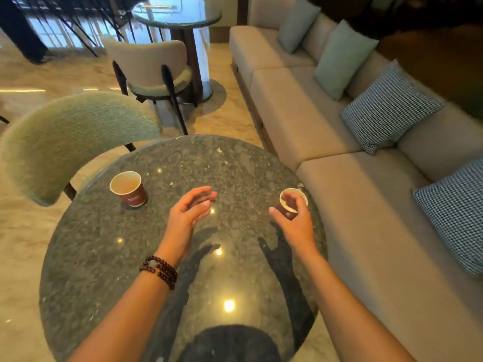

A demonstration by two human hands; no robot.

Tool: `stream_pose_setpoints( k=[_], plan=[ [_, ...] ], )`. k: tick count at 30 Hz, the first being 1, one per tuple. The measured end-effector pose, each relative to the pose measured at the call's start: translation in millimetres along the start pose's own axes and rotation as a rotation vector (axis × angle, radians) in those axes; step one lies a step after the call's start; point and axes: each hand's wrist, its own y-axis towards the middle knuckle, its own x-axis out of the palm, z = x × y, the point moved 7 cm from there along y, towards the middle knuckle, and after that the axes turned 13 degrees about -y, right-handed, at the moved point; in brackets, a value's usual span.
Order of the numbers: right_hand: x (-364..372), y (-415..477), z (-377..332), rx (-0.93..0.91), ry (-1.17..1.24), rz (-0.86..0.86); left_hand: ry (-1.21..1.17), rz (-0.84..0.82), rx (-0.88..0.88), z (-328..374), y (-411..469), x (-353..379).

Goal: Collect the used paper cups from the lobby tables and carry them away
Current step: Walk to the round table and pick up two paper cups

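Observation:
Two red paper cups stand on a round dark stone table (109, 257). One cup (129, 189) is upright on the table's left side, untouched. The other cup (287, 202) is at the right edge, and my right hand (296, 222) wraps its fingers around it. My left hand (188, 212), with a bead bracelet on the wrist, hovers open over the table's middle, to the right of the left cup and apart from it.
A green fuzzy chair (68, 142) stands at the table's left, a second chair (154, 69) and another round table (177, 14) lie beyond. A long beige sofa (352, 205) with cushions runs along the right. Marble floor surrounds the table.

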Motion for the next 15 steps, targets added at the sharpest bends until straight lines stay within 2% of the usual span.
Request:
stream_pose_setpoints(
  k=[5,10,13,15],
  plan=[
    [-24.7,10.7,34.5,0.107,-0.133,0.185,0.002,-0.027,-0.027,-23.4,17.8,14.4],
    [-12.5,32.4,68.5,0.237,-0.25,0.155,0.017,-0.055,-0.026,-44.6,26.9,18.1],
    [2.6,42.3,77.6,0.235,-0.267,0.112,0.012,-0.061,-0.024,-51.2,27.9,10.1],
    [4.2,45.0,74.9,0.216,-0.237,0.15,0.016,-0.05,-0.019,-50.4,26.9,2.1]
  ],
)
